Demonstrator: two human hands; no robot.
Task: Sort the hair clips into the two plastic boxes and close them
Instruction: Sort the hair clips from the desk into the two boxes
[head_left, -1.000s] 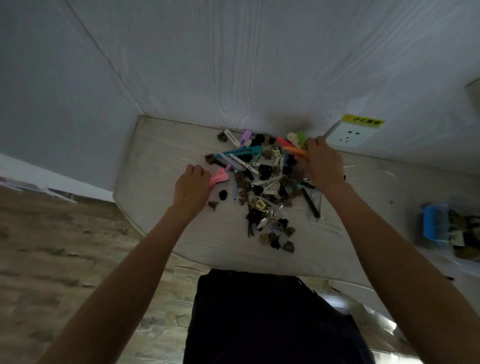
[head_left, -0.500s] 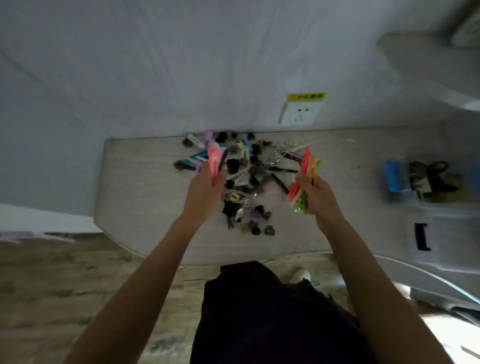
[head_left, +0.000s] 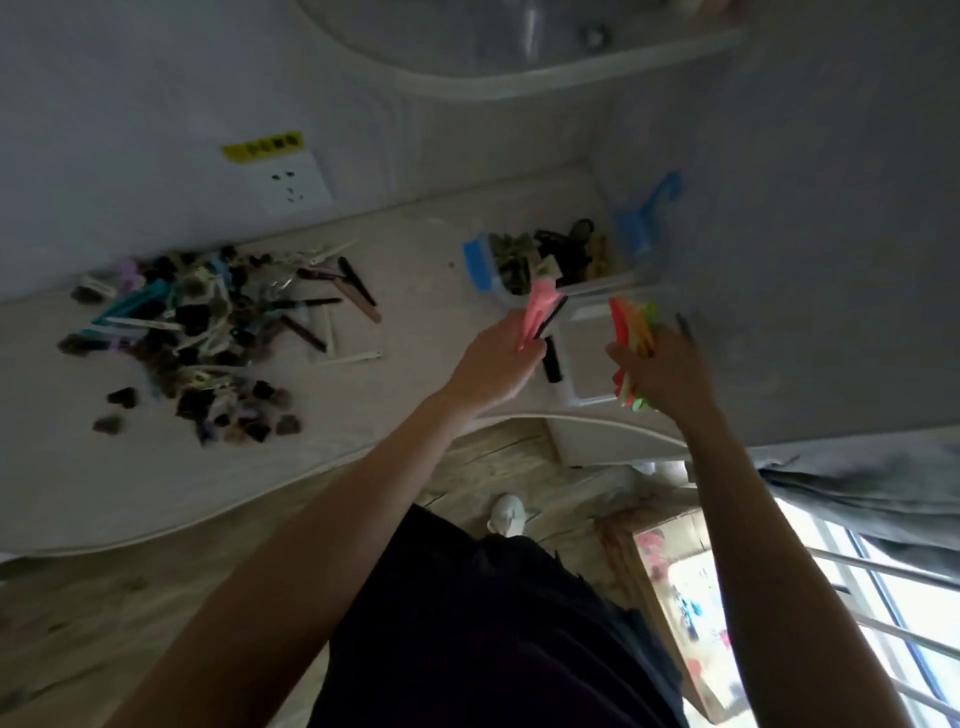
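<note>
A pile of mixed hair clips (head_left: 197, 332) lies on the left of the white table (head_left: 415, 332). My left hand (head_left: 493, 364) is shut on pink and black long clips (head_left: 537, 312). My right hand (head_left: 662, 369) is shut on a bunch of orange, red and green long clips (head_left: 631, 325). Both hands hover over a clear plastic box (head_left: 582, 353) at the table's right end, with one black clip inside. Behind it stands a second clear box with blue latches (head_left: 480, 262), holding dark claw clips.
A wall socket (head_left: 288, 179) with a yellow label sits above the table. A blue lid latch (head_left: 647, 213) stands up against the right wall. Below are wooden floor, a cardboard box (head_left: 670, 587), a grey curtain and window bars at the right.
Both hands have carried their clips from beside the pile over to the boxes at the right. The view has swung right, so the pile now lies at the left.
</note>
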